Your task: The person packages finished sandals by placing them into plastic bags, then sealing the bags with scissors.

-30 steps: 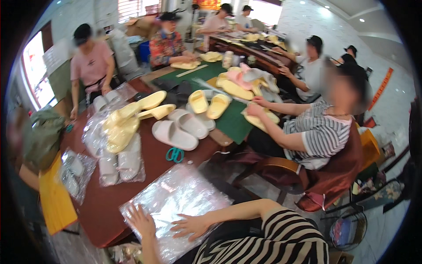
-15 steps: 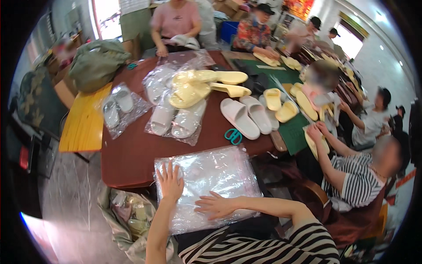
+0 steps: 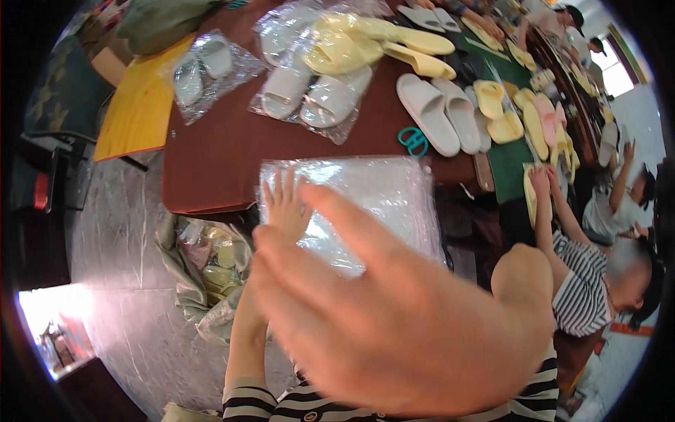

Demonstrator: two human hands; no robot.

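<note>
A flat stack of clear plastic bags lies at the near edge of the table in front of me. On its left side my left hand rests flat with the fingers spread. Raised over the stack, my right hand looms large and somewhat blurred, its fingers bent and apart, with nothing visible in it. It hides the near part of the stack. Teal-handled scissors lie beyond the bags, beside a pair of pale grey slippers. Farther off are bagged grey slippers with yellow slippers on top.
The table has a dark red cover. Another bagged pair of slippers lies at its left, near a yellow wooden board. An open fabric sack sits on the floor. At my right, a co-worker in a striped top handles a yellow slipper.
My right hand has lifted off the bags and come up close to the camera. My left hand stays flat on them. The view has tipped downward, so the person opposite is mostly cut off.
</note>
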